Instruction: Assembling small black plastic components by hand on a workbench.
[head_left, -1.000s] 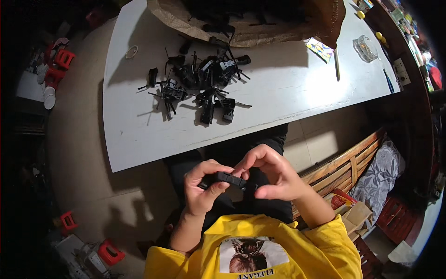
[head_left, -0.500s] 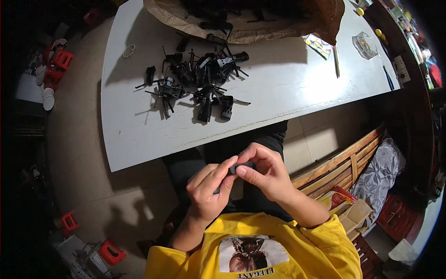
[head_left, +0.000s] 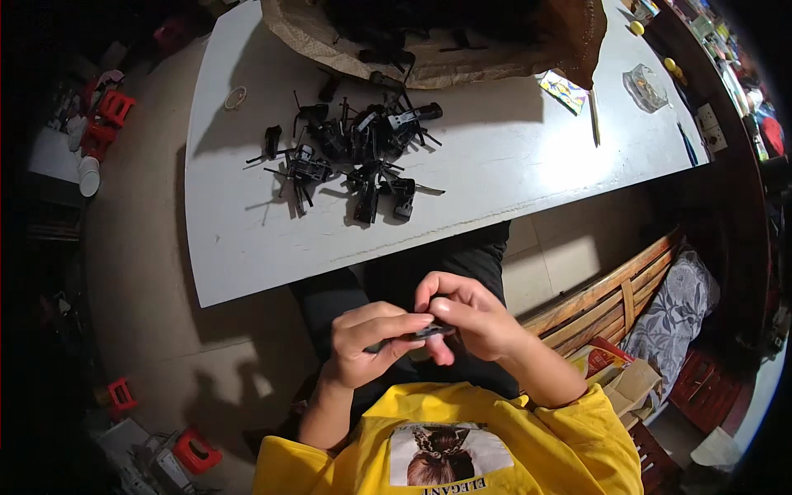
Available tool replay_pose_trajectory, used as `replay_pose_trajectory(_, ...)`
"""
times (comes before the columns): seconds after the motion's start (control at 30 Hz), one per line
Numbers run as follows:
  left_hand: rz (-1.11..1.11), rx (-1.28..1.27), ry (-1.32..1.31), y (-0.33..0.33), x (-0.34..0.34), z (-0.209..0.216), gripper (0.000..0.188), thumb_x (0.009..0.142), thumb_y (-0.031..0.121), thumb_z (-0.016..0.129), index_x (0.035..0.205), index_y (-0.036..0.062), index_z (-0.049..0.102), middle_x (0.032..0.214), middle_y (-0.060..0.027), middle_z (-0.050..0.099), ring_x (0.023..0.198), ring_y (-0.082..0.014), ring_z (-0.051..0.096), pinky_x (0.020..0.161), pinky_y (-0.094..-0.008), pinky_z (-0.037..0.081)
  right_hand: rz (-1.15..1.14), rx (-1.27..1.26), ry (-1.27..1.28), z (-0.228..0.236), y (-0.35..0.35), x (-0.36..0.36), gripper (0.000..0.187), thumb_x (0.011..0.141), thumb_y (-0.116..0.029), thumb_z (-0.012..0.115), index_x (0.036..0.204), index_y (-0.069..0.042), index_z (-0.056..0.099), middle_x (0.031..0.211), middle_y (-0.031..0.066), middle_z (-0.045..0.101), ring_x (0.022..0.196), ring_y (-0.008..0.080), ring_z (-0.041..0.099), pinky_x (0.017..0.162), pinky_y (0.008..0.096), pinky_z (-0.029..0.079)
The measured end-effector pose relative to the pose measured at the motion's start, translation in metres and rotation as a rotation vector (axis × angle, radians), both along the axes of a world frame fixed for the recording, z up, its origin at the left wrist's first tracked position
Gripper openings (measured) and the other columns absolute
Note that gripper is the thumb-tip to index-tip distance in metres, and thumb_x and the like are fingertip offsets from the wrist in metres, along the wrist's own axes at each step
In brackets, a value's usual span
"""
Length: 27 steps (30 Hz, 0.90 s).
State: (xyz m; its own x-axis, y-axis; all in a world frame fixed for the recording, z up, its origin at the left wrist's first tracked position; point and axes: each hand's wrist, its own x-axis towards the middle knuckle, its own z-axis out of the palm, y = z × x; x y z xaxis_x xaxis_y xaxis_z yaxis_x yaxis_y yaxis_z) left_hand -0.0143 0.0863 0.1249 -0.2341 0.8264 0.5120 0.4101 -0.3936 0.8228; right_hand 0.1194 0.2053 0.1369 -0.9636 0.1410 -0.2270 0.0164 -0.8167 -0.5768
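I have the left hand (head_left: pixel 367 340) pinched nearly closed, with the thumb and fingers on one end of a small black part (head_left: pixel 432 331). The right hand (head_left: pixel 472 318) is curled in close, its grip narrow around the other end, with one fingertip poking out below. I can't tell just where its thumb presses. That one part is in the air over the lap, off the near edge of the tabletop (head_left: pixel 487 169).

The part looks hard, dark and flat from here, but the fingers cover most of it.

The tabletop is white and smooth, with a rough, chipped near edge. On its left half I see one pile (head_left: pixel 367 136) of black parts with thin sticks poking out. They lie over each other, so I can't count them all. One more part (head_left: pixel 272 142) lies by itself, toward the left edge.

One thin, pale ring (head_left: pixel 236 97) is near the left edge too. One big, crinkly brown bag (head_left: pixel 375 72) sits at the far edge, with more black bits in it. Near the right edge is one clear dish (head_left: pixel 646 89).
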Motion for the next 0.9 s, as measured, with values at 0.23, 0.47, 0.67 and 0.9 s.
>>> replay_pose_trajectory(0.23,0.155,-0.074,0.082,-0.004,0.006,0.014,0.023,0.064,0.012,0.077,0.080,0.0013,0.064,0.064,-0.0093,0.061,0.053,-0.0215,0.059,0.046,-0.0271,0.043,-0.099,0.270,-0.130,-0.022,-0.021,0.005,0.022,0.088,-0.024,0.056,0.094,-0.005,0.047,0.081,0.0005,0.052,0.063,0.0049,0.049,0.053,0.0181,0.040)
replay_pose_trajectory(0.47,-0.329,-0.250,-0.027,-0.011,-0.016,0.012,0.022,0.061,0.015,0.078,0.076,0.0042,0.066,0.061,-0.0063,0.059,0.052,-0.0203,0.057,0.047,-0.0274,0.042,0.432,0.063,-0.048,-0.016,-0.011,0.018,0.019,0.089,-0.019,0.056,0.097,-0.002,0.053,0.075,-0.0012,0.052,0.063,0.0044,0.048,0.057,0.0179,0.041)
replay_pose_trajectory(0.67,-0.413,-0.191,-0.012,-0.008,-0.019,0.002,0.023,0.062,0.019,0.077,0.079,0.0064,0.068,0.063,-0.0056,0.059,0.055,-0.0193,0.057,0.048,-0.0278,0.042,0.480,0.398,0.017,-0.013,-0.013,0.020,0.021,0.090,-0.022,0.054,0.093,-0.001,0.056,0.071,-0.0013,0.053,0.061,0.0037,0.048,0.054,0.0173,0.040)
replay_pose_trajectory(0.9,-0.160,-0.246,0.255,0.006,-0.018,0.002,0.037,0.059,0.030,0.079,0.088,0.0096,0.068,0.099,-0.0098,0.057,0.090,-0.0251,0.055,0.078,-0.0349,0.044,0.017,1.460,-0.123,-0.039,-0.009,0.016,0.030,0.079,-0.019,0.064,0.099,0.002,0.057,0.088,0.0149,0.059,0.078,0.0254,0.058,0.069,0.0337,0.047)
